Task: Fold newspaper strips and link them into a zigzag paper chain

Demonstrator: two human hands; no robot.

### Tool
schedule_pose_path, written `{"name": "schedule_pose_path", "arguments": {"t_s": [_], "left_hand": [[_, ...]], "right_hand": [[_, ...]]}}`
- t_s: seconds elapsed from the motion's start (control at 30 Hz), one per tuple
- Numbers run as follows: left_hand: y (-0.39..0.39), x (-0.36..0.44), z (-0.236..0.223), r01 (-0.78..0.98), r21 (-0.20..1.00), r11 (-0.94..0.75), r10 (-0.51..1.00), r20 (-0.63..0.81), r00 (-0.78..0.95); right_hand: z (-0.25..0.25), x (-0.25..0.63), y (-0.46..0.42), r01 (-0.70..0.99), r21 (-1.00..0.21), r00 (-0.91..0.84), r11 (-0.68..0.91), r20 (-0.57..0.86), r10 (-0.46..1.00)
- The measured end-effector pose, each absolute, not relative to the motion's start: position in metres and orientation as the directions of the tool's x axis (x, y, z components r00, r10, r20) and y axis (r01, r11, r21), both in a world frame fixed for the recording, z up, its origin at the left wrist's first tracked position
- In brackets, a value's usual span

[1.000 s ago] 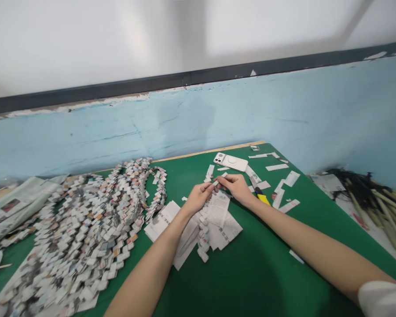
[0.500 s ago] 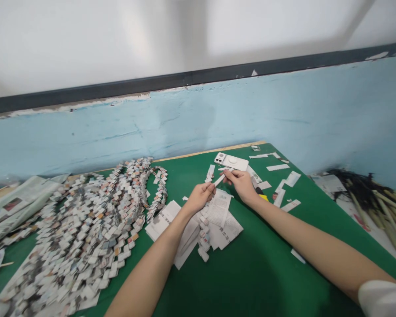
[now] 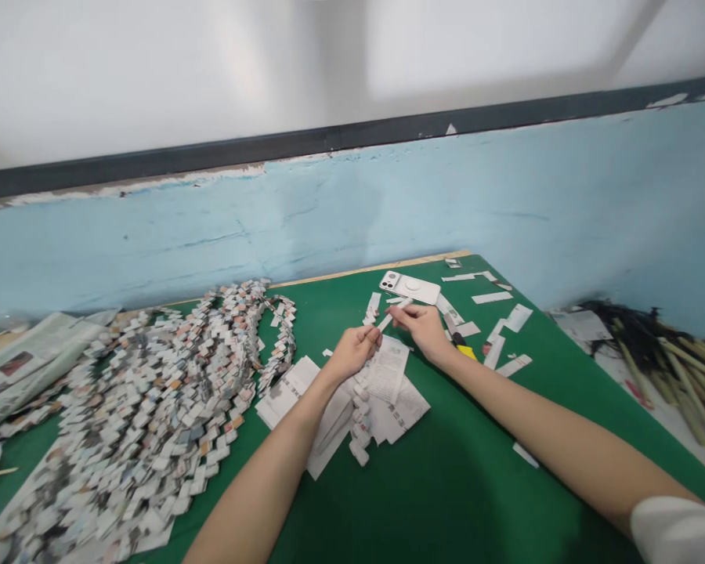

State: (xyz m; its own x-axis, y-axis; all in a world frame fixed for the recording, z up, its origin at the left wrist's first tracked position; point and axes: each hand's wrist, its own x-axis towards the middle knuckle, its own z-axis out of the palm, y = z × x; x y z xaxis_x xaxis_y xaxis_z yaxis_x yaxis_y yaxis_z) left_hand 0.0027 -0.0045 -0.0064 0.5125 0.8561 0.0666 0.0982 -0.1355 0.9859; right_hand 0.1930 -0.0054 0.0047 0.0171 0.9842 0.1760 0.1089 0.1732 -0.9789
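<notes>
Between my two hands a narrow folded paper strip (image 3: 386, 321) slants up to the right. My left hand (image 3: 356, 350) pinches its lower end. My right hand (image 3: 421, 327) has thumb and forefinger closed on it near the upper end. Below my left hand hangs or lies a short zigzag chain of folded paper (image 3: 360, 423); whether it joins the strip is hidden by the fingers. Under the chain lie sheets of newspaper (image 3: 404, 407) on the green tabletop (image 3: 446, 486).
A large heap of folded-paper chain (image 3: 170, 399) covers the left side, beside rolled newspaper (image 3: 41, 368). A white phone (image 3: 410, 287) lies behind my hands. Loose paper strips (image 3: 492, 298) and a yellow-and-black tool (image 3: 466, 350) are at right. Bamboo sticks (image 3: 690, 384) lie beyond the table edge.
My right hand has shifted slightly left along the strip, leaving more of its upper end showing. My left hand stays pinched in nearly the same place.
</notes>
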Motion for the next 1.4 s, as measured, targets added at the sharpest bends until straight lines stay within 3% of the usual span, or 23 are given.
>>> {"name": "schedule_pose_path", "arguments": {"t_s": [0.1, 0.2, 0.3, 0.5, 0.67, 0.87, 1.17, 1.4], "left_hand": [[-0.006, 0.003, -0.005, 0.131, 0.982, -0.139, 0.862, 0.055, 0.504], [-0.007, 0.003, -0.005, 0.126, 0.985, -0.116, 0.863, 0.037, 0.503], [-0.006, 0.003, -0.006, 0.098, 0.991, -0.096, 0.863, 0.034, 0.505], [-0.004, 0.003, -0.006, 0.065, 0.994, -0.093, 0.856, 0.046, 0.515], [-0.003, 0.004, -0.008, 0.076, 0.994, -0.073, 0.862, 0.025, 0.507], [-0.003, 0.000, -0.007, -0.024, 0.999, 0.027, 0.836, -0.009, 0.549], [-0.001, -0.004, -0.005, -0.090, 0.990, 0.107, 0.805, -0.033, 0.593], [-0.003, -0.002, -0.006, -0.087, 0.993, 0.080, 0.823, -0.017, 0.568]], "right_hand": [[0.003, 0.200, 0.002, 0.011, -0.981, 0.169, 0.194, 0.193, 0.967], [0.003, 0.203, 0.006, -0.048, -0.978, 0.215, 0.201, 0.186, 0.959], [0.006, 0.202, 0.003, -0.009, -0.981, 0.153, 0.195, 0.192, 0.969], [0.009, 0.188, -0.012, 0.224, -0.956, -0.124, 0.190, 0.165, 0.978], [0.008, 0.186, -0.013, 0.283, -0.934, 0.011, 0.219, 0.232, 0.973], [0.001, 0.190, -0.011, 0.299, -0.889, -0.001, 0.347, 0.363, 0.932], [-0.006, 0.192, -0.016, 0.476, -0.669, -0.226, 0.571, 0.534, 0.815], [-0.009, 0.191, -0.020, 0.526, -0.590, -0.329, 0.613, 0.523, 0.786]]}}
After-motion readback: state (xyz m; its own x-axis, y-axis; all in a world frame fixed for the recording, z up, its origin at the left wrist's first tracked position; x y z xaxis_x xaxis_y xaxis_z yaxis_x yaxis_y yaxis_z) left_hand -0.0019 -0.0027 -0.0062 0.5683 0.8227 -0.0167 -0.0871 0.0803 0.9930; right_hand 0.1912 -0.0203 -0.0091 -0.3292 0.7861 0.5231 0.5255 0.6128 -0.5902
